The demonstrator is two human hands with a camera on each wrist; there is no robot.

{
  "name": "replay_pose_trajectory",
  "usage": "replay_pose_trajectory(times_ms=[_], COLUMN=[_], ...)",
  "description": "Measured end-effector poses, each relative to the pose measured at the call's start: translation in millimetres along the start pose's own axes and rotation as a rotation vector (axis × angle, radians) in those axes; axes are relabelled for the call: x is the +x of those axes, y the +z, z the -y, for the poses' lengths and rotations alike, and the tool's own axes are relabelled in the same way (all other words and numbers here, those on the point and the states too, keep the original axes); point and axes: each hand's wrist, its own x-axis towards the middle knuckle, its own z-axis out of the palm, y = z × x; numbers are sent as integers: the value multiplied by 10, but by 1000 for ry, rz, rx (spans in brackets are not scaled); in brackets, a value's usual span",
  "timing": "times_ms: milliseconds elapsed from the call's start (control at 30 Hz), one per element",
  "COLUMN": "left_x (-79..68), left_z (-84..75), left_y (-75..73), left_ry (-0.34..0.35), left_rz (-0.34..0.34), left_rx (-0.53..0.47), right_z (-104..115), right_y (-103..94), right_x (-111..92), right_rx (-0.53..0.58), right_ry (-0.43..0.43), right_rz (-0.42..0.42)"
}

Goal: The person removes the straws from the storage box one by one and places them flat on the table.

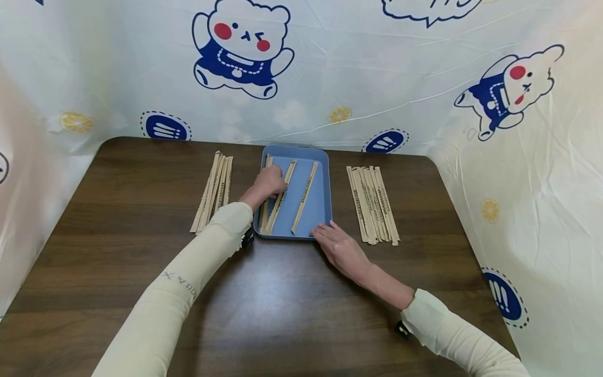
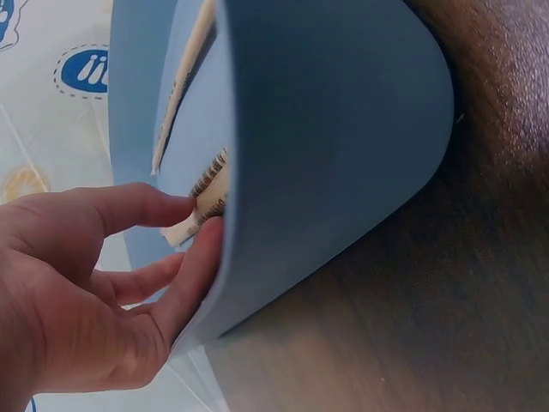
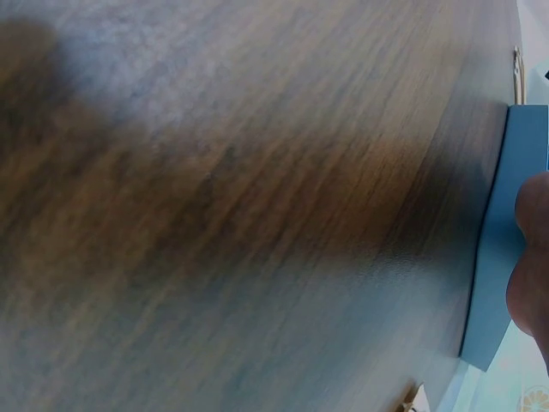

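Note:
A shallow blue tray (image 1: 316, 209) holds several long paper-wrapped sticks with dark printing. My left hand (image 1: 269, 182) reaches over its left side. In the left wrist view, the thumb and index finger of the left hand (image 2: 111, 283) pinch a wrapped stick (image 2: 212, 196) just inside the tray wall. Another wrapped stick (image 1: 304, 198) lies apart, slanting, toward the tray's right. My right hand (image 1: 343, 252) rests at the near right corner of the tray, fingers fairly straight against it. The right wrist view catches only part of that hand (image 3: 533, 257), beside the tray wall (image 3: 506, 232).
One bundle of wrapped sticks (image 1: 214, 191) lies on the table left of the tray, partly under the left sleeve. A second bundle (image 1: 373, 204) lies to the right. The brown table (image 1: 282, 314) backs onto a printed curtain (image 1: 330, 63).

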Motion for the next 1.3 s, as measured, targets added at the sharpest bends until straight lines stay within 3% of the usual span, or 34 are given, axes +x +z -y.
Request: replay_pose_trajectory(times_ms=[467,700,900,1300], left_x=[-6,-3,-36,-177], left_z=[-45,-31,-21,-59], left_y=[13,29,3,-201], left_ry=[-3,32,38,27], left_rz=[-21,-9,5,86], left_rx=[136,110,23,-318], right_z=[-1,1,10,-1], right_y=[6,16,19,25], right_x=[-5,-4,1,4], right_rx=[-8,-2,3,0], right_ry=[-8,-5,-11,-8], right_rz=[6,10,-4,-14])
